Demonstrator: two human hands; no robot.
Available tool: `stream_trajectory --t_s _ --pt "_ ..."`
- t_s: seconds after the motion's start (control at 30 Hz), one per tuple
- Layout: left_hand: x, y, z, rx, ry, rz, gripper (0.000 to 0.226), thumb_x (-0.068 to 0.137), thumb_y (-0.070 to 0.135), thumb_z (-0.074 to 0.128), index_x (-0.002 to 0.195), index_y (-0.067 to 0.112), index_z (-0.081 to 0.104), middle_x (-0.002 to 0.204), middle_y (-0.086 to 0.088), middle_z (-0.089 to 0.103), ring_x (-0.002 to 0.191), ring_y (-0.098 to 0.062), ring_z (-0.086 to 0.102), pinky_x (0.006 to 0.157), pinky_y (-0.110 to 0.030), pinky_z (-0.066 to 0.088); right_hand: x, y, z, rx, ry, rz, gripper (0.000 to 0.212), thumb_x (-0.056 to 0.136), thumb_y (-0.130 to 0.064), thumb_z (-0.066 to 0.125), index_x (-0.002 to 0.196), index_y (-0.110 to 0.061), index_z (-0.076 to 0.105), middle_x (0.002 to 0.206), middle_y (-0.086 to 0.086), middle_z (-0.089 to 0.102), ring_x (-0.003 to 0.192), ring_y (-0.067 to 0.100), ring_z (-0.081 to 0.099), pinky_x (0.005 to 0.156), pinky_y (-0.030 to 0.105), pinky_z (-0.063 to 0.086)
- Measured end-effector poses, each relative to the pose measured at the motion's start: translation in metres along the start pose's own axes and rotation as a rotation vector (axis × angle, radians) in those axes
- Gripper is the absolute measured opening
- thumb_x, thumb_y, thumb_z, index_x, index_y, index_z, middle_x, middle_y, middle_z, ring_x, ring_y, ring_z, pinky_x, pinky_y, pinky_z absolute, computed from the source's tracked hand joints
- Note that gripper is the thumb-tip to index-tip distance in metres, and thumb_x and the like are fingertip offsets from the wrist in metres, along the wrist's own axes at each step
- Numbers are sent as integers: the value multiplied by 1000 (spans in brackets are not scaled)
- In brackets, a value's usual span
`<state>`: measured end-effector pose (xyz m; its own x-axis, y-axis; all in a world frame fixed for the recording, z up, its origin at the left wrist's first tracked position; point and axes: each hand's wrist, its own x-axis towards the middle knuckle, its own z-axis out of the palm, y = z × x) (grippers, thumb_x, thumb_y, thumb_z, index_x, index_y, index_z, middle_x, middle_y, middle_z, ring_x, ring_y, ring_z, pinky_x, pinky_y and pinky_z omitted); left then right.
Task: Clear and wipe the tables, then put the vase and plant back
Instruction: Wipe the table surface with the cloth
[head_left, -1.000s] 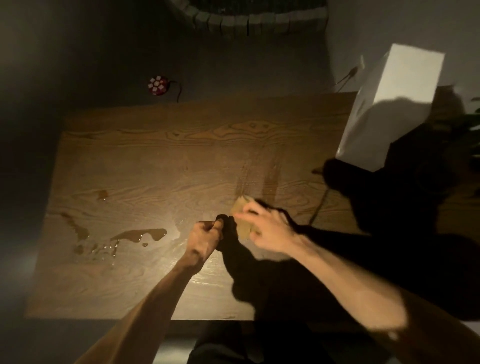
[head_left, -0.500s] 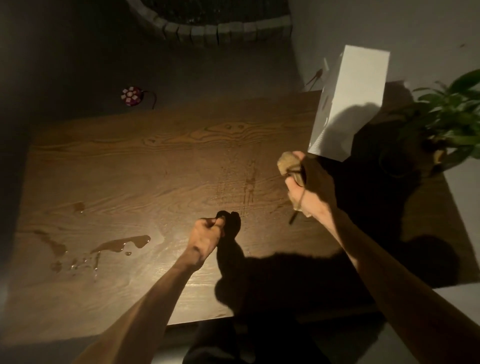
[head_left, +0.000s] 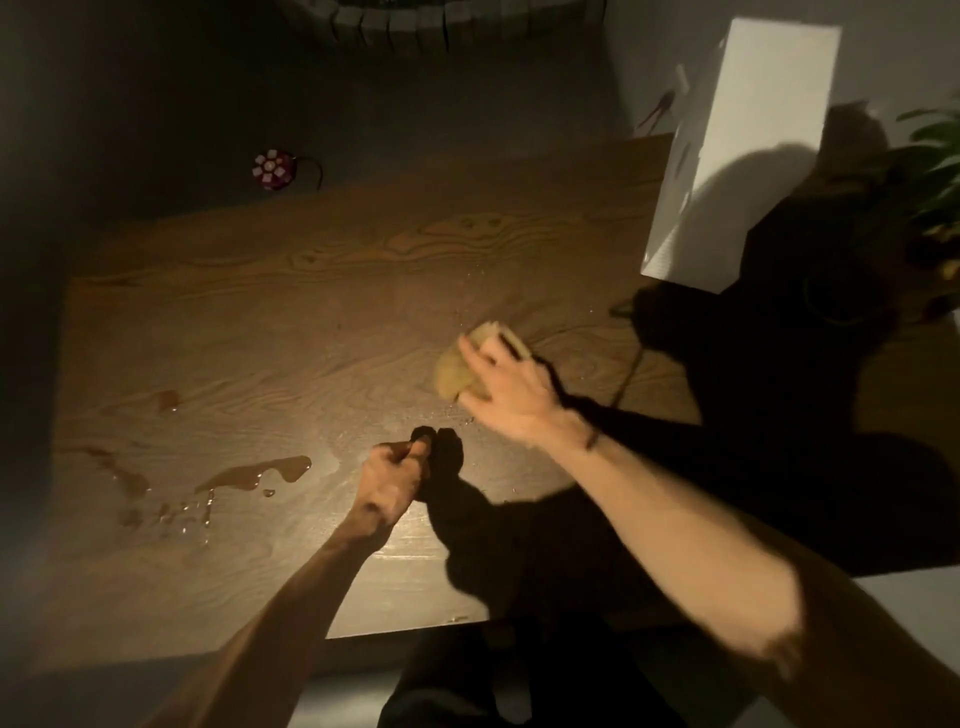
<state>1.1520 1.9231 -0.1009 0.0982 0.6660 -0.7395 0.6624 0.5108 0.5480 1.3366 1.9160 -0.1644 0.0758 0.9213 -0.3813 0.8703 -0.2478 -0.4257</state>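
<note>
Back down from beside the white box (head_left: 748, 150), the right hand (head_left: 511, 389) now presses a tan sponge (head_left: 467, 371) onto the wooden table (head_left: 260, 322), right of the surface's middle, fingers spread and curled over the sponge's top. Half a second ago that hand held the sponge lifted near the box. The left hand (head_left: 392, 480) has not shifted: it rests as a closed fist on the table toward the near edge, and whether it holds anything cannot be told. Puddles of spilled liquid (head_left: 254, 475) lie toward the near left corner, well apart from the sponge. The box stands at the far right corner, with green plant leaves (head_left: 935, 156) beside it at the right edge. A small red-and-white object (head_left: 274, 169) lies on the floor beyond the far edge.
</note>
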Motion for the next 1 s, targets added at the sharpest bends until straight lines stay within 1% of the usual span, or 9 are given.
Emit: stream_trajectory --t_s 0.13,0.23,0.37,0.47,0.57,0.7,0.77,0.9,1.0 --pt "-4 12 -6 8 3 25 42 103 21 49 63 7 51 40 11 47 28 0 40 32 -10 29 -35 -5 24 -103 -20 -311 77 93 -52 53 159 -27 21 141 2 43 109 21 55 78 31 46" --pt "12 21 -12 38 37 65 44 102 28 50 61 11 53 43 10 46 32 0 37 38 -18 30 -16 23 20 -254 122 -438 74 90 -39 60 156 -26 30 147 4 43 134 24 41 107 42 39" --pt "32 26 -11 -28 22 84 43 103 29 48 63 13 52 51 6 45 41 -3 39 45 -21 31 38 63 -5 -93 442 -124 74 84 -7 66 153 -10 38 159 12 38 150 31 27 124 49 22" --pt "44 23 -8 -88 50 86 43 103 28 48 62 14 51 47 9 46 42 -2 41 44 -17 34 95 77 -35 214 516 152 68 94 -11 55 157 -10 30 164 9 28 154 26 19 127 39 11" --pt "50 19 -9 -166 75 89 45 103 24 48 59 14 49 38 14 45 35 3 41 39 -11 34 131 58 -52 204 449 100 63 99 -24 52 157 -16 30 166 6 24 154 25 14 126 40 12" --pt "40 6 -17 -193 113 31 44 103 23 48 60 12 50 37 13 46 33 3 42 37 -11 35 87 24 -8 82 312 -325 63 93 -26 55 152 -14 41 163 6 30 152 21 12 121 52 27" --pt "33 -1 -22 -188 103 -6 44 103 23 47 61 11 50 39 12 45 36 1 42 39 -14 35 43 17 22 49 231 -463 66 88 -26 54 153 -17 41 164 3 29 156 19 7 124 53 20" --pt "24 -8 -25 -111 62 -35 42 102 27 50 64 12 54 51 4 48 49 -10 42 47 -24 33 -24 17 40 -217 -11 -705 77 89 -15 55 158 -27 24 168 -5 9 155 15 -10 127 46 4" --pt "21 -5 -22 -55 22 4 41 101 30 51 64 13 56 52 3 50 46 -10 42 46 -24 32 -2 43 11 -219 -11 -710 85 83 3 56 157 -28 27 168 -4 15 156 18 2 127 48 10"
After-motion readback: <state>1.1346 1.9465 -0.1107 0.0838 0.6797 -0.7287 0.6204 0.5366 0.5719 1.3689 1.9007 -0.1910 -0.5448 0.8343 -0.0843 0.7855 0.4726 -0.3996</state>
